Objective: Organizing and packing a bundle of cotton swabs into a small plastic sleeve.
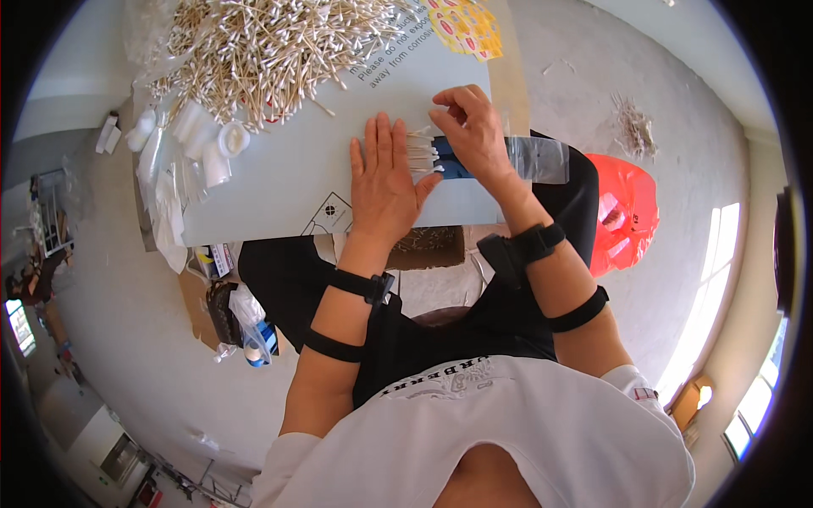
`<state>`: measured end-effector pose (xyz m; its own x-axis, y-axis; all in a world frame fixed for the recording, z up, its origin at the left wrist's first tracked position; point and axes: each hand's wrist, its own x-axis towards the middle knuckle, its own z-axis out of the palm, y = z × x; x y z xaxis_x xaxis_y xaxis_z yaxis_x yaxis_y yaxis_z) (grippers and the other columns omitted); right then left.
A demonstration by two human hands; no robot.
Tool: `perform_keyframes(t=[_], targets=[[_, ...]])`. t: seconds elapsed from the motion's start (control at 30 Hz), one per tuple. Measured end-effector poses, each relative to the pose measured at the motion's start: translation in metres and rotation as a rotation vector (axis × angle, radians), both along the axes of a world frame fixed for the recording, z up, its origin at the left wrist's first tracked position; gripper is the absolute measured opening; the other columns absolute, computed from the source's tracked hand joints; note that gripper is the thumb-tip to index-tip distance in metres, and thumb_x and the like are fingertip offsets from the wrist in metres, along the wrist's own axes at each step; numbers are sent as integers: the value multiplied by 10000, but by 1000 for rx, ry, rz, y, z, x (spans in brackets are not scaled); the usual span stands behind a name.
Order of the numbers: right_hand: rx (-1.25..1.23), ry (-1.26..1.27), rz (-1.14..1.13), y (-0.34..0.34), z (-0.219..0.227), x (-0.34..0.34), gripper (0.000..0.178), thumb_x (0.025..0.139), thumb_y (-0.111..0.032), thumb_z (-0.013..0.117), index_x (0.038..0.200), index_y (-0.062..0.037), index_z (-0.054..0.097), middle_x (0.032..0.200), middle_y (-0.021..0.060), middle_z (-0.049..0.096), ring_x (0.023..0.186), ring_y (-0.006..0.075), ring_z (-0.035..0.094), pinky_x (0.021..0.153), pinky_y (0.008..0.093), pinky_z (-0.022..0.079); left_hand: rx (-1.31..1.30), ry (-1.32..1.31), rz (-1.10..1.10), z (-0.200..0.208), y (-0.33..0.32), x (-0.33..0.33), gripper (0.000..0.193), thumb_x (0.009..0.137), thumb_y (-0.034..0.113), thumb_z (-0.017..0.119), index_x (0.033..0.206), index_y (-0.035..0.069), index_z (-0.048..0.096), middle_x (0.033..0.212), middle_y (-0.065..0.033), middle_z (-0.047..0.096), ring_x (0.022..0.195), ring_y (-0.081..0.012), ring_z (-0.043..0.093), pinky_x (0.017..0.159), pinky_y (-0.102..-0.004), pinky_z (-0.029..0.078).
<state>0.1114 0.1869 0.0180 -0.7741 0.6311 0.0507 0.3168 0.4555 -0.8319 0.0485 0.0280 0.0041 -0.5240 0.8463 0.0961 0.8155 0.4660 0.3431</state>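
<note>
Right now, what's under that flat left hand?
The left hand is over a pale grey board. Several cotton swabs show at its right edge. Whatever the hand covers is hidden, so I can't tell how far the swabs reach beneath it.

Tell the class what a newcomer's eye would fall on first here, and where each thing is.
Probably the great heap of cotton swabs, spread across the upper left of the grey board. Next would come the bright red plastic bag, off the board's right side, and the yellow labels at its upper right. Near the middle, a few swabs lie at the left end of a clear packet.
</note>
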Motion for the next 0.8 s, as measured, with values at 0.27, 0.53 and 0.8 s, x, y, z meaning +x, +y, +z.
perform_keyframes(t=[0.27, 0.53, 0.8], targets=[[-379, 493, -257, -60, -17, 43, 316, 1003, -118, 498, 1277, 30, 553, 1424, 140, 474, 1258, 226, 487, 1064, 320, 370, 66, -52, -35, 2, 13, 21, 756, 878, 292, 666, 1461, -38, 314, 1549, -241, 242, 1457, -385, 204, 1181, -517, 155], [-103, 305, -230, -32, -15, 44, 215, 883, -27, 606, 1092, -17, 653, 1189, 137, 598, 1039, 277, 613, 904, 343, 487, 312, -185, -6, -9, 3, -19, 632, 800, -1, 653, 1389, -1, 425, 1443, -178, 447, 1370, -383, 375, 1107, -479, 303], [313, 74, 84, -5, -16, 38, 45, 814, -39, 660, 840, -26, 626, 872, 120, 587, 812, 360, 604, 706, 413, 500, -9, 89, -4, -5, 5, -1, 759, 889, 380, 639, 1468, -11, 342, 1560, -185, 286, 1465, -325, 230, 1179, -543, 150]])
